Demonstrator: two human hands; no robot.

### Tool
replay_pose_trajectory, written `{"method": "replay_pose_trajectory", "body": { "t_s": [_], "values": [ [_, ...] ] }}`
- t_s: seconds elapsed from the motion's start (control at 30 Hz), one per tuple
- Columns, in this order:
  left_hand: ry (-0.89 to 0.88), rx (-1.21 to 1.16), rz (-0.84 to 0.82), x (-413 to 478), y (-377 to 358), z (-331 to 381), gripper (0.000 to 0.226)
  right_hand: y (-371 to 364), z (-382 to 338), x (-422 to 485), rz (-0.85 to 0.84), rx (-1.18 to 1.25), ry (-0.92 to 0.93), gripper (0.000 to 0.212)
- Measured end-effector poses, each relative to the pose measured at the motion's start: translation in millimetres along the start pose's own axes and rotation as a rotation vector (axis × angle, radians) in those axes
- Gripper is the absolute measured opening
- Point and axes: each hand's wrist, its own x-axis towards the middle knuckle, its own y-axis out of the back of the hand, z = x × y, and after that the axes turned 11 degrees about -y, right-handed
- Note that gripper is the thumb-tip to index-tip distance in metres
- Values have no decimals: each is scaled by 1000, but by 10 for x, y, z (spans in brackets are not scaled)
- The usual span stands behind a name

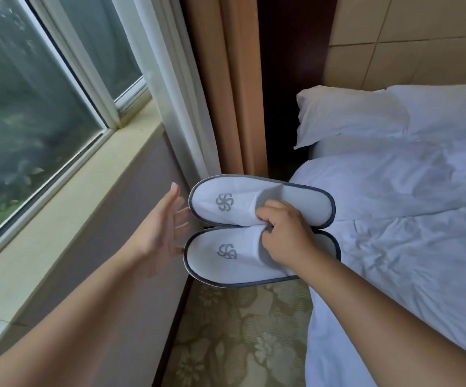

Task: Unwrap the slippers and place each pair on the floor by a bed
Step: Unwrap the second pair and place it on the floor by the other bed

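Two white terry slippers with grey piping and grey emblems are hanging unwrapped above the patterned green carpet floor, between window wall and white-sheeted bed. The right hand is pinching both uppers together; the left hand is hovering open-palmed at the toes. Risk, in my judgement: this one-handed pinch is letting one slipper slide out and land askew.

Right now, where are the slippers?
The slippers are in the air, pinched by the right hand, above the carpet between the window wall and the bed.
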Motion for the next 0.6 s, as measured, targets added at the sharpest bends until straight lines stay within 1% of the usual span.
{"method": "replay_pose_trajectory", "body": {
  "t_s": [0.13,0.17,0.27,0.33,0.53,0.6],
  "values": [
    [69,0,-42,407,-103,-265,100,-156,327,29,-17,5,-98,31],
    [91,3,-63,515,-126,-348,100,-210,415,4,-19,5,-131,33],
    [172,22,-148,833,-162,-631,104,-392,625,-115,-14,6,-222,55],
    [233,27,-211,1040,-155,-850,106,-531,745,-223,-18,-1,-278,59],
    [408,-5,-385,1564,4,-1504,105,-1019,1011,-454,-34,-5,-451,57],
    [449,13,-405,1715,83,-1679,104,-1236,1087,-476,-38,17,-493,49]
  ]
}}
